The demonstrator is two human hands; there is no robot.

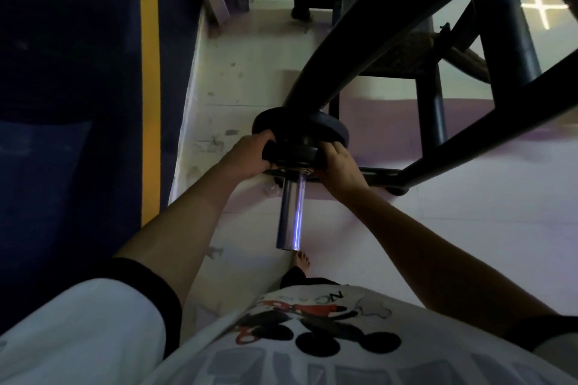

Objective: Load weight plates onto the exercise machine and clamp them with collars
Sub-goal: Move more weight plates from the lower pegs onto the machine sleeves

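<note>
A shiny steel loading sleeve (291, 216) juts toward me from the black machine arm (359, 50). A larger black weight plate (331, 126) sits far up the sleeve against the arm. In front of it is a smaller black plate (294, 153), threaded on the sleeve. My left hand (247, 156) grips that smaller plate's left edge and my right hand (339, 162) grips its right edge. No collar is visible.
The black machine frame (488, 122) spreads across the right and rear. A dark blue mat with a yellow stripe (149, 87) lies along the left. A bare foot (301, 261) stands on the pale floor just below the sleeve's end.
</note>
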